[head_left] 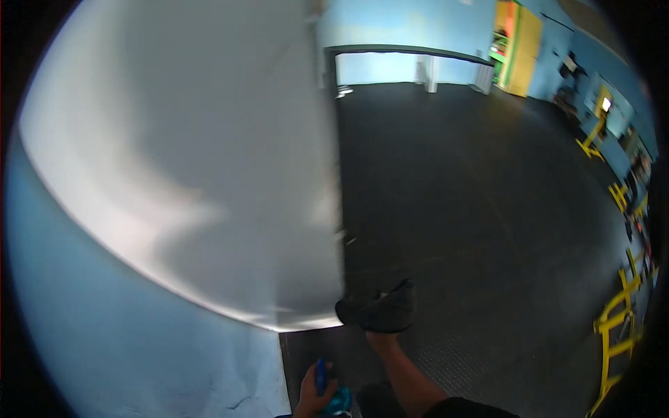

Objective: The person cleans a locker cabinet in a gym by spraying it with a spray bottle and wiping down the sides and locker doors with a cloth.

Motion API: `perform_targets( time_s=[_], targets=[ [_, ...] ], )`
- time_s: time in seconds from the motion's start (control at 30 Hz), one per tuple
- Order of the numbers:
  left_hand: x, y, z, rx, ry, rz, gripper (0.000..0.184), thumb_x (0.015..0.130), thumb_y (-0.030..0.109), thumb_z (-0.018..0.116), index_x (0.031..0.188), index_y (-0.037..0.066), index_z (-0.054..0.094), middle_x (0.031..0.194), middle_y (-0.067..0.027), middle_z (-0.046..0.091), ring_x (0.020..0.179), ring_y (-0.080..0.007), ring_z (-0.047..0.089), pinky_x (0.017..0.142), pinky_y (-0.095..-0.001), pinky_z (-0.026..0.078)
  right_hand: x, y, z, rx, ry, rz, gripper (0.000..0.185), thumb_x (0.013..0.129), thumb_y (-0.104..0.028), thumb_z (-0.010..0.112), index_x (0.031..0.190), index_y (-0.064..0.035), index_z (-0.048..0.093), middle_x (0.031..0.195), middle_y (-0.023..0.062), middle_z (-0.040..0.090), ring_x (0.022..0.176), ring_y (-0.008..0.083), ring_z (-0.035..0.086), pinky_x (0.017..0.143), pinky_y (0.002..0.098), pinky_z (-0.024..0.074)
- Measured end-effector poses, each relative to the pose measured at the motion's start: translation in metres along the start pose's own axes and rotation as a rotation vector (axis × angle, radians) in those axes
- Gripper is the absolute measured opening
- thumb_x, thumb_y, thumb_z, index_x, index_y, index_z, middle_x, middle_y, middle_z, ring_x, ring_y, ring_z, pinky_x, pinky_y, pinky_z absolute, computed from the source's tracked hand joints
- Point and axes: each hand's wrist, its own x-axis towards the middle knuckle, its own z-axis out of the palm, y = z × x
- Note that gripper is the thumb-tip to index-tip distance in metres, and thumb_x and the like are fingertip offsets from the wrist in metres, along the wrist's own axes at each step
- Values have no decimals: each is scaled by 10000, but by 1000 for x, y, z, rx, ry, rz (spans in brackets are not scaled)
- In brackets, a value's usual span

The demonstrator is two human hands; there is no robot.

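At the bottom of the head view my left hand (313, 391) is closed around what looks like a small spray bottle. Its blue upper part (320, 377) stands above the fingers, and a teal lower part (339, 400) shows beside the hand. My right forearm reaches up from a black sleeve. Black material, a glove or a cloth, covers my right hand (387, 311) and hides nearly all its fingers. The left end of this material meets the lower right corner of a large pale panel (244, 174), which has a shiny, blurred surface.
A light blue wall (139, 334) lies below and left of the panel. Black flooring (474, 181) spreads to the right. Yellow metal frames (613, 324) line the right side. Far back stand a dark-edged mirror-like strip (380, 66) and a yellow cabinet (524, 52).
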Motion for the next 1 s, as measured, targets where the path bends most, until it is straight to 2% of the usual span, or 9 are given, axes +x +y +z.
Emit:
perform_targets(
  time_s=[0.07, 0.13, 0.2, 0.3, 0.37, 0.6, 0.7, 0.87, 1.0],
  targets=[
    [-28, 45, 4, -95, -58, -141, 600, 774, 275, 745, 1267, 31, 505, 1256, -211, 529, 1121, -332, 554, 962, -427, 426, 17, 4, -49, 158, -14, 13, 261, 906, -93, 590, 1153, -14, 556, 1140, 119, 596, 1058, 221, 570, 946, 343, 439],
    [-50, 110, 9, 290, 15, 443, 531, 763, 38, 664, 1259, -2, 481, 1190, -155, 554, 1019, -224, 598, 836, -323, 500, 33, -7, -112, 336, -11, 18, 277, 920, -89, 564, 1188, -21, 543, 1168, 124, 584, 1096, 240, 559, 972, 353, 424],
    [-61, 113, 9, 288, -148, 412, 557, 770, 76, 691, 1279, 17, 472, 1286, -165, 483, 1131, -265, 537, 922, -364, 460, 55, -24, -174, 1085, -187, 548, 438, 878, -153, 636, 1272, -26, 492, 1282, 143, 522, 1201, 250, 491, 1020, 380, 386],
    [-62, 235, 24, 414, -397, 538, 663, 770, 144, 746, 1351, 80, 433, 1451, -169, 332, 1273, -334, 443, 1022, -426, 404, 59, -9, -266, 803, -487, 524, 399, 951, -126, 521, 1329, -25, 444, 1293, 112, 526, 1195, 233, 510, 1043, 375, 381],
    [-58, 325, 54, 534, -497, 702, 742, 763, 174, 774, 1403, 124, 402, 1518, -162, 252, 1303, -361, 410, 1035, -445, 388, 45, 9, -313, 1535, -503, 1080, 479, 981, -220, 491, 1398, -27, 356, 1383, 93, 450, 1248, 224, 466, 1076, 368, 349],
    [-19, 412, 202, 261, -1010, 509, 560, 755, 318, 769, 1225, 65, 599, 1539, -238, 115, 1420, -380, 157, 1107, -480, 227, 39, 90, -467, 526, -692, 767, 603, 982, -368, 479, 1444, -30, 290, 1408, 106, 417, 1254, 224, 465, 1057, 353, 379],
    [-18, 447, 257, 202, -1082, 472, 546, 745, 318, 770, 1216, 90, 616, 1536, -228, 133, 1415, -374, 179, 1109, -475, 217, 81, 108, -545, 1125, -685, 1070, 741, 911, -464, 535, 1437, -1, 294, 1445, 184, 368, 1302, 329, 397, 1086, 420, 329],
    [14, 500, 320, -30, -1299, 310, 487, 776, 275, 737, 1209, 85, 619, 1498, -214, 255, 1373, -356, 291, 1089, -462, 265, 118, 196, -562, 1779, -620, 687, 731, 832, -475, 649, 1343, 10, 454, 1292, 193, 532, 1166, 298, 542, 1018, 429, 415],
    [77, 547, 363, 106, -1325, -109, 468, 767, 268, 739, 1194, 104, 636, 1427, -176, 382, 1290, -321, 407, 1115, -468, 203, 174, 253, -544, 1667, -531, 447, 696, 819, -489, 656, 1289, 5, 514, 1255, 200, 557, 1150, 302, 556, 997, 435, 433]
  ],
)
